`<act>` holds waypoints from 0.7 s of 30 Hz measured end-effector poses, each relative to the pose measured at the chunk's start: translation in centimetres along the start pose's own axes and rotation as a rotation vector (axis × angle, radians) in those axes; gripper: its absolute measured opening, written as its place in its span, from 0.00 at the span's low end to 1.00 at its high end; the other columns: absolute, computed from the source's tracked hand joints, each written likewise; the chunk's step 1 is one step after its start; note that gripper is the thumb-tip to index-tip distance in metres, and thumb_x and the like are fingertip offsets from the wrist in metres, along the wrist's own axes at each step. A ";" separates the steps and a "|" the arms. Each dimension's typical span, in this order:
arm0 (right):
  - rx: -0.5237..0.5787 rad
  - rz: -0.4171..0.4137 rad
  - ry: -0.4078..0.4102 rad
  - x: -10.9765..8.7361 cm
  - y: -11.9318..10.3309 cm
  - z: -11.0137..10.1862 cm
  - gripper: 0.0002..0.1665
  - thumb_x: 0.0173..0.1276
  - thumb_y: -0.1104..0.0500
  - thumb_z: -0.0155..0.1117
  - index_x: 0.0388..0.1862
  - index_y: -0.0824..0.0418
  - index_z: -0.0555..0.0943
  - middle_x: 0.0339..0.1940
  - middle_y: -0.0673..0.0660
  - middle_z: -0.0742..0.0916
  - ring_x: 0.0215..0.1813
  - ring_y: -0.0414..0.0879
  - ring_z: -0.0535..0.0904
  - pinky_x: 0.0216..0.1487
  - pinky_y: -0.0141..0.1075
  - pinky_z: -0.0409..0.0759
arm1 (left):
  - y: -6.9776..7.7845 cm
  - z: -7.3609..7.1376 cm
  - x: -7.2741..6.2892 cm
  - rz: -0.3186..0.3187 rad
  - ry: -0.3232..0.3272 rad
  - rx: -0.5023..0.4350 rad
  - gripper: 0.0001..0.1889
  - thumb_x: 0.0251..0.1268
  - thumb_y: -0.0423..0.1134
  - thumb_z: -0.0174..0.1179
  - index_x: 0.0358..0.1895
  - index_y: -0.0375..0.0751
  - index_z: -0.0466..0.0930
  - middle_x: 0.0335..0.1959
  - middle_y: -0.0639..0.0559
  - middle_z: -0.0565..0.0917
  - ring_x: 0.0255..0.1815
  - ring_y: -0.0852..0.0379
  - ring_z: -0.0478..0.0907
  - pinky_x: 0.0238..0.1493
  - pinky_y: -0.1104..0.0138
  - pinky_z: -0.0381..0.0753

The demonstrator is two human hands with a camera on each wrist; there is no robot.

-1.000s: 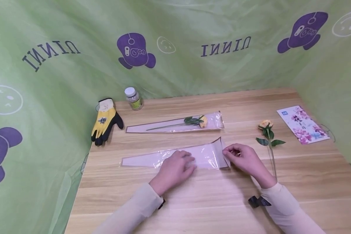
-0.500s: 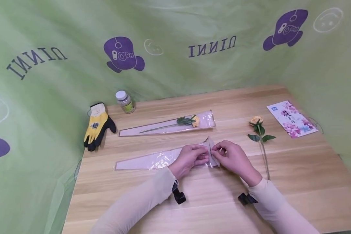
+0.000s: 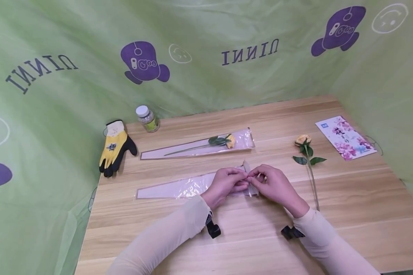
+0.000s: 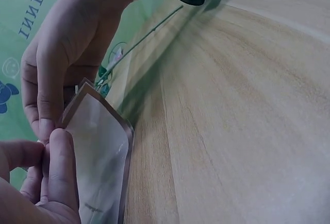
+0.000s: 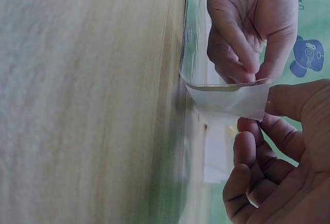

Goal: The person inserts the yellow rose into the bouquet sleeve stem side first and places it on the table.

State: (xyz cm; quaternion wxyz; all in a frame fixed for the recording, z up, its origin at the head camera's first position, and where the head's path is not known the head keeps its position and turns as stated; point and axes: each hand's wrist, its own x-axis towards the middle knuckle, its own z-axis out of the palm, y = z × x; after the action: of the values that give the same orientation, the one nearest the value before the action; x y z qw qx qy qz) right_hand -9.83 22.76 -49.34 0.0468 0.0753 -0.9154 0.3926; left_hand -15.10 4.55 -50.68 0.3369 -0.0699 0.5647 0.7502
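A long tapered flower sleeve (image 3: 168,190), clear plastic over pale lining with a brown border, lies on the table, its wide end raised between both hands. My left hand (image 3: 221,185) pinches the edge of that end with thumb and fingers. Facing it, my right hand (image 3: 274,186) pinches the same edge, the fingertips of both hands almost meeting. In the right wrist view the raised edge of the sleeve (image 5: 227,100) bends up to the fingers. Past the right hand lies a yellow rose (image 3: 303,140) with green leaves and a long stem.
Behind, a second sleeve (image 3: 151,154) lies with another yellow rose (image 3: 230,141); whether inside or on top, I cannot tell. A yellow-black glove (image 3: 117,148) and white-capped jar (image 3: 148,119) stand back left. A floral-printed packet (image 3: 346,137) lies far right. Green curtain (image 3: 206,23) encloses the table.
My left hand has moved from lying flat on the sleeve's middle to its wide end, where it pinches the edge beside my right hand. The head view has shifted slightly.
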 end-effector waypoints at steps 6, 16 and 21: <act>0.043 0.081 -0.003 -0.3 0.8 -0.4 0.03 0.69 0.59 0.72 0.39 0.56 0.87 0.31 0.46 0.85 0.33 0.43 0.80 0.31 0.35 0.81 | -0.2 -0.3 0.2 0.011 0.012 0.015 0.05 0.66 0.25 0.64 0.42 0.28 0.85 0.33 0.38 0.87 0.30 0.56 0.86 0.42 0.64 0.90; 0.260 0.264 -0.074 0.3 3.2 -4.2 0.21 0.74 0.49 0.67 0.53 0.64 0.83 0.42 0.58 0.87 0.41 0.52 0.80 0.38 0.33 0.84 | -0.7 -0.9 0.5 0.036 0.020 0.008 0.05 0.64 0.23 0.64 0.41 0.29 0.86 0.32 0.38 0.87 0.30 0.55 0.87 0.42 0.64 0.90; 0.313 0.375 -0.002 0.0 5.3 -8.4 0.26 0.75 0.49 0.66 0.59 0.68 0.80 0.46 0.51 0.88 0.44 0.50 0.82 0.41 0.32 0.85 | -0.2 -0.6 0.4 0.038 -0.005 0.016 0.05 0.64 0.23 0.64 0.42 0.29 0.85 0.34 0.38 0.87 0.31 0.55 0.87 0.42 0.65 0.90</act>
State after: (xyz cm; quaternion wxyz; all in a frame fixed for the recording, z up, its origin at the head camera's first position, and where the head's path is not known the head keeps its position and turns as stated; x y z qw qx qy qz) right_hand -10.58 32.51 -47.32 -0.0399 -0.0895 -0.8414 0.5315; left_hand -15.46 4.19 -51.21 0.3245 -0.0547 0.5709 0.7522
